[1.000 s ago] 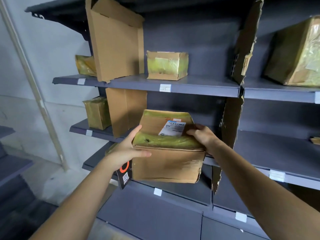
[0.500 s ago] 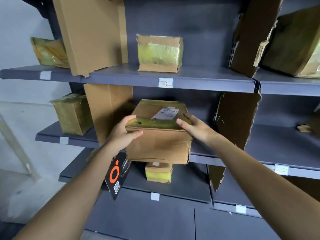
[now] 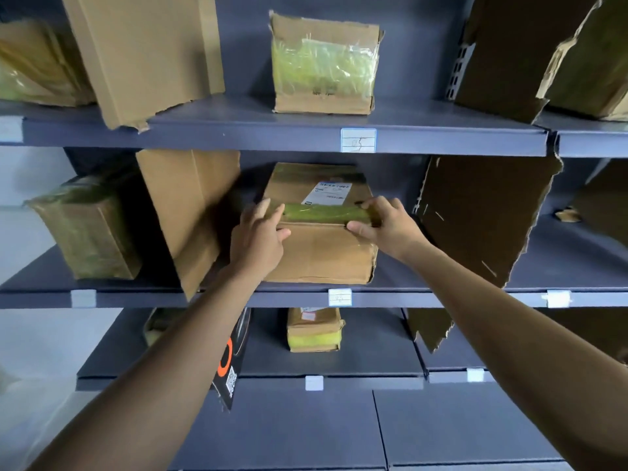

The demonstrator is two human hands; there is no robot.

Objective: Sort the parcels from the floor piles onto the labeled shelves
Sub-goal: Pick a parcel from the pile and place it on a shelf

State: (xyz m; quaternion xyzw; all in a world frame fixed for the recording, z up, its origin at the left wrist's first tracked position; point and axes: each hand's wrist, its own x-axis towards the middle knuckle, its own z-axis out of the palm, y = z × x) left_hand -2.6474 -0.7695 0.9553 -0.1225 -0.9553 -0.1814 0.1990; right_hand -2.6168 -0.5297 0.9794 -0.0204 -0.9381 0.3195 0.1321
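A brown cardboard parcel [image 3: 321,256] with yellow-green tape and a white shipping label sits on the middle grey shelf [image 3: 424,299], between two cardboard dividers. My left hand [image 3: 260,237] holds its upper left front corner, fingers over the top edge and thumb on the front face. At the upper right front corner my right hand [image 3: 384,224] grips the parcel, fingers curled over the taped edge and thumb on the front. A small white label [image 3: 339,297] is stuck to the shelf lip just below the parcel.
Other taped parcels stand on the top shelf [image 3: 324,64], on the middle shelf at left [image 3: 86,229] and on the lower shelf [image 3: 314,329]. Cardboard dividers [image 3: 190,212] [image 3: 482,219] separate the bays. A black tag with an orange ring [image 3: 229,365] hangs under my left forearm.
Both hands carried the parcel forward from in front of the shelf lip and set it down inside the middle bay. The camera moved closer to the shelves.
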